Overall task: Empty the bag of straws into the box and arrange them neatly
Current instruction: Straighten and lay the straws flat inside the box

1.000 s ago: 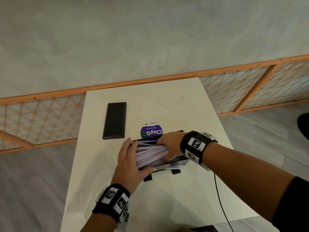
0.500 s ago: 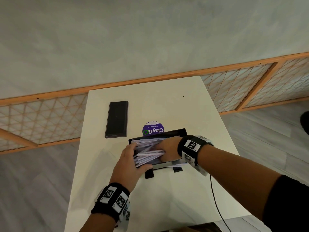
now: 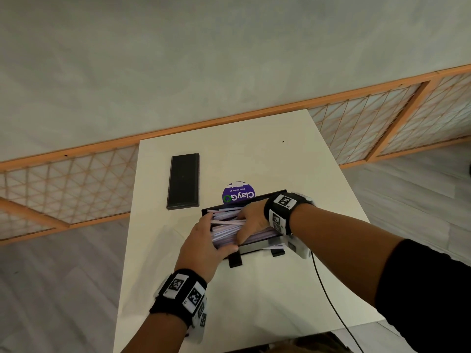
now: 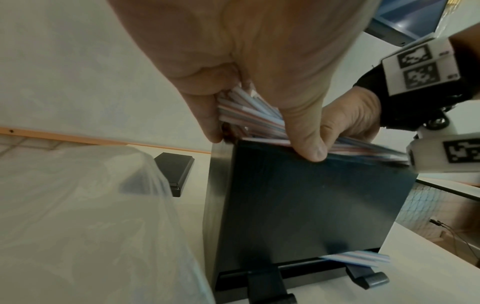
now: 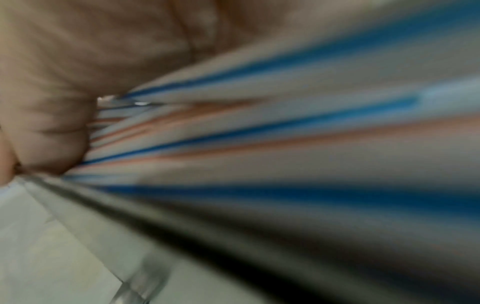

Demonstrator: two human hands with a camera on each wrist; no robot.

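Observation:
A black box (image 3: 257, 247) stands mid-table, packed with a bundle of pale striped straws (image 3: 225, 229) lying left to right. My left hand (image 3: 207, 235) grips the bundle's left end, thumb over the box's front rim (image 4: 306, 148). My right hand (image 3: 248, 222) lies on the straws from the right and curls round them; in the right wrist view the straws (image 5: 285, 127) are a close blur under the palm. A few straws (image 4: 358, 258) stick out of a slot at the box's foot. The limp clear bag (image 4: 91, 216) lies left of the box.
The box's flat black lid (image 3: 183, 180) lies at the back left of the white table (image 3: 254, 301). A round purple sticker (image 3: 238, 196) sits just behind the box. A black cable (image 3: 328, 299) runs off the right front edge. A low lattice fence (image 3: 63, 189) stands behind the table.
The straw bundle has sunk lower into the box between my hands. My right hand has slid a little left along it; the left hand stays at the left end.

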